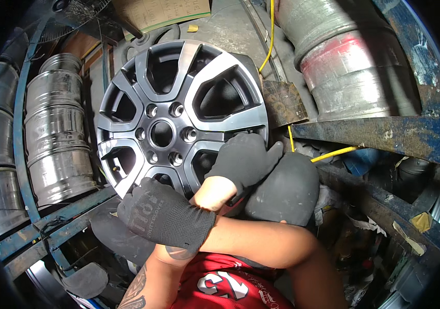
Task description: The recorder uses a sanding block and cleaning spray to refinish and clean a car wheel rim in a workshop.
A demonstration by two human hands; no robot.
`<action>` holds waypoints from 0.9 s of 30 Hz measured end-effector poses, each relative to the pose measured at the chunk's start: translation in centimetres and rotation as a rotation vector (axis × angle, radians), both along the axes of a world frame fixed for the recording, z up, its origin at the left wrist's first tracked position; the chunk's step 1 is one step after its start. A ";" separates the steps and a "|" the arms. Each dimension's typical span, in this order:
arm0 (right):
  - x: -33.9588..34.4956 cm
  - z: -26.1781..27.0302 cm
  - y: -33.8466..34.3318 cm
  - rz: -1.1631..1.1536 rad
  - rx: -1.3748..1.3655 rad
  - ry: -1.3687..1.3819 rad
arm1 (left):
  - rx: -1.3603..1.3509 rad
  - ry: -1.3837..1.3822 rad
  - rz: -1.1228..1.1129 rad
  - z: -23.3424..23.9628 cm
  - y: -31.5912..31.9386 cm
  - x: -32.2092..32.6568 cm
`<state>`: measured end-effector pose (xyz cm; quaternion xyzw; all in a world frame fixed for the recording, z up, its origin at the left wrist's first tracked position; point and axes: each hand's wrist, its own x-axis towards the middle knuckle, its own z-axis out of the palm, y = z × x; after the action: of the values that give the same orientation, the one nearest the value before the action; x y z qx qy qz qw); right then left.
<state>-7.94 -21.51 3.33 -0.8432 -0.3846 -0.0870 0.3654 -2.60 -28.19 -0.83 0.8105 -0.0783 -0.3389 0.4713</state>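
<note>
A multi-spoke alloy wheel with machined silver faces and dark grey recesses stands before me, its face turned up towards me. My forearms cross, the right over the left, and both hands wear dark grey knit gloves. My left hand is at the wheel's lower right, its fingers curled over a spoke near the outer rim and its thumb sticking out. At the lower left, my right hand is closed around the rim edge; its fingertips are hidden. A valve stem shows in the left opening.
Stacked bare metal wheels stand at the left behind a blue frame. More large wheel barrels lie at the upper right above a worn blue beam. A yellow hose runs down past the wheel. Cardboard with writing lies at the top.
</note>
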 end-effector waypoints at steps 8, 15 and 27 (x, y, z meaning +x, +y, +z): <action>-0.4 0.3 1.3 0.063 0.122 -0.036 | -0.456 0.405 0.249 0.7 0.9 0.8; 0.3 0.0 0.5 -0.041 0.244 -0.060 | 0.080 -0.243 -0.006 -0.6 1.6 -1.1; -0.4 -0.5 1.2 -0.023 0.233 -0.069 | -0.411 0.804 0.301 0.3 2.9 0.1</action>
<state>-8.29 -20.27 2.80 -0.7957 -0.3747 -0.1643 0.4466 -2.47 -25.32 -0.55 0.5073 0.1631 -0.5312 0.6586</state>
